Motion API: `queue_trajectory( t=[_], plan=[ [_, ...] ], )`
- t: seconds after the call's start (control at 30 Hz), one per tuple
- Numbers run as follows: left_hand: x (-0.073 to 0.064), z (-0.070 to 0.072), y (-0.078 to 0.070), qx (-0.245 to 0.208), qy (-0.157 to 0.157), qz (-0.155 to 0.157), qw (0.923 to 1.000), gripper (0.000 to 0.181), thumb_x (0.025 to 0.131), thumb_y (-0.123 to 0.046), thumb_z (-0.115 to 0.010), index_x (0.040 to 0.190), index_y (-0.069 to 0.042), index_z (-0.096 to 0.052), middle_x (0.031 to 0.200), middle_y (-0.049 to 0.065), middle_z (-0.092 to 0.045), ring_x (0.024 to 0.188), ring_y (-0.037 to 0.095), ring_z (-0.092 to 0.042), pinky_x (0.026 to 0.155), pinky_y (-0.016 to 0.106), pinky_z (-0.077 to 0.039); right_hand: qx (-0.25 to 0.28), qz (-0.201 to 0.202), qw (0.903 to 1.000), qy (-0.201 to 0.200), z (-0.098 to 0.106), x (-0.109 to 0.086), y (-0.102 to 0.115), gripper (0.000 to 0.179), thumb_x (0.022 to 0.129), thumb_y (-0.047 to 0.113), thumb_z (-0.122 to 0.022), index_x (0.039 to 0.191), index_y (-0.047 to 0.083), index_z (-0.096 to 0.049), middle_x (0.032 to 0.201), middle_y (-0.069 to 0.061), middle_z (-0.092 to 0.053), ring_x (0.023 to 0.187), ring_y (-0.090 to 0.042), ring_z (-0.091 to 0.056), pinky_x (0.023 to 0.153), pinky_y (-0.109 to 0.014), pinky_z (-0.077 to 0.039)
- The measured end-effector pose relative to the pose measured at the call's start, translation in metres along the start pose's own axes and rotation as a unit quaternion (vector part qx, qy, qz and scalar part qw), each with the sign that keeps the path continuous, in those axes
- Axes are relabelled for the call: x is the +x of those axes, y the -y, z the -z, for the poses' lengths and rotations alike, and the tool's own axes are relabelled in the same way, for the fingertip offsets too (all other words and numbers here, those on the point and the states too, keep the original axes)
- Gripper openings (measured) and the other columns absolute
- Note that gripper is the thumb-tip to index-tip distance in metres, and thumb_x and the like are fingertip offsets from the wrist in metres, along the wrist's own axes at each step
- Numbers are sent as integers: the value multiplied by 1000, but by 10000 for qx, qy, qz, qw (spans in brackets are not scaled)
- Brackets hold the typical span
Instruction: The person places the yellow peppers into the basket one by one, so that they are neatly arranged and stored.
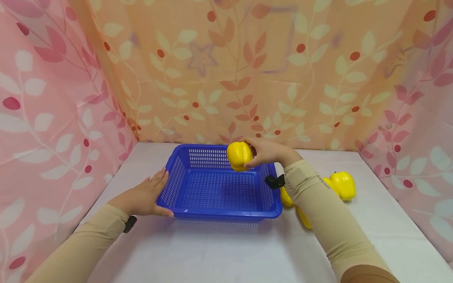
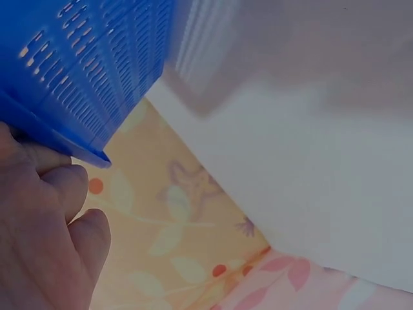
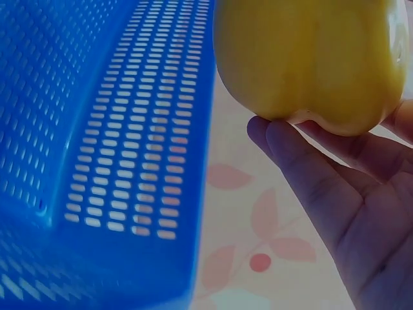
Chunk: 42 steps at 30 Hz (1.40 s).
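Note:
A blue plastic basket [image 1: 219,214] with slotted walls stands on the white table, nothing lying on its visible floor. At its left side my left hand [image 1: 145,194] grips the rim, the thumb near the front corner; the left wrist view shows bent fingers [image 2: 68,184] by the rim. My right hand [image 1: 267,151] holds a yellow bell pepper [image 1: 239,156] between thumb and fingers, over the basket's back right part. In the right wrist view the same pepper [image 3: 310,58] sits against the fingertips [image 3: 281,139], beside the slotted wall [image 3: 129,148].
Several yellow things lie right of the basket, partly hidden by my right sleeve [image 1: 318,204]; one is clearly a bell pepper [image 1: 343,185]. The white table [image 1: 219,251] is bordered by patterned cloth at the back [image 1: 240,78] and both sides.

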<state>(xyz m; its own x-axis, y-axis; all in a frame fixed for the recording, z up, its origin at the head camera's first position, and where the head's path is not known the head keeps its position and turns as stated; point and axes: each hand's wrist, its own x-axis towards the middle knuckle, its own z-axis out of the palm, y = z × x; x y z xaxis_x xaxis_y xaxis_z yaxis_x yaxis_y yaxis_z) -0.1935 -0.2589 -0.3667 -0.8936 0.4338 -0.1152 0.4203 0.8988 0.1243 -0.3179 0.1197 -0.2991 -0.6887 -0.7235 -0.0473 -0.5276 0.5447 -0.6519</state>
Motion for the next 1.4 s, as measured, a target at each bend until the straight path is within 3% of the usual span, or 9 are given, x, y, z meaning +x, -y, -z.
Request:
queue_trajectory(
  t=[0.13, 0.37, 0.53, 0.67, 0.97, 1.27, 1.4],
  plan=[
    [-1, 1, -1, 7, 25, 15, 10000, 132, 58, -85, -48, 142, 9, -9, 150, 25, -4, 137, 39, -7, 107, 57, -13, -18, -83, 10000, 2, -7, 13, -1, 71, 71, 26, -78, 130, 19, -40, 113, -1, -52, 99, -21, -52, 82, -31, -48],
    [-1, 4, -4, -67, -62, -10, 10000, 124, 64, -72, -62, 142, 10, -11, 149, 26, -5, 137, 39, -8, 107, 58, -13, -292, -21, 9996, -37, -20, 38, -1, 69, 70, 30, -78, 127, 15, -41, 109, -2, -52, 96, -18, -52, 82, -29, -48],
    [1, 2, -4, 30, -99, -23, 9999, 123, 64, -72, -61, 142, 10, -12, 150, 25, -5, 137, 39, -8, 107, 57, -13, -148, 149, 9998, -75, -33, 56, 0, 66, 70, 26, -79, 123, 12, -43, 105, -4, -55, 92, -18, -54, 81, -27, -48],
    [2, 2, -4, 29, -113, -26, 9999, 124, 64, -73, -61, 142, 10, -12, 150, 25, -6, 137, 39, -8, 107, 57, -13, -373, 234, 9989, -176, -45, 71, 3, 65, 68, 31, -80, 121, 14, -44, 101, -1, -55, 89, -16, -54, 78, -25, -48],
    [1, 3, -4, 18, -86, -33, 10000, 126, 63, -76, -58, 142, 10, -12, 150, 25, -6, 137, 39, -8, 107, 56, -14, -405, 186, 9988, -180, -67, 103, 9, 61, 67, 30, -81, 115, 13, -47, 99, 0, -54, 88, -15, -52, 78, -25, -45],
    [4, -1, -1, 74, -131, -141, 9998, 125, 63, -76, -58, 142, 9, -12, 150, 25, -5, 138, 38, -8, 108, 55, -14, -425, 28, 9985, -339, -88, 119, 2, 65, 66, 27, -82, 118, 11, -46, 100, -1, -55, 88, -15, -52, 83, -25, -43],
    [2, -3, 1, 130, -131, -116, 9998, 128, 61, -80, -53, 142, 9, -12, 150, 25, -5, 138, 38, -8, 108, 55, -14, -456, 21, 9988, -202, -98, 124, 0, 65, 67, 29, -82, 117, 10, -45, 100, -2, -54, 89, -15, -51, 83, -25, -43]
  ],
)
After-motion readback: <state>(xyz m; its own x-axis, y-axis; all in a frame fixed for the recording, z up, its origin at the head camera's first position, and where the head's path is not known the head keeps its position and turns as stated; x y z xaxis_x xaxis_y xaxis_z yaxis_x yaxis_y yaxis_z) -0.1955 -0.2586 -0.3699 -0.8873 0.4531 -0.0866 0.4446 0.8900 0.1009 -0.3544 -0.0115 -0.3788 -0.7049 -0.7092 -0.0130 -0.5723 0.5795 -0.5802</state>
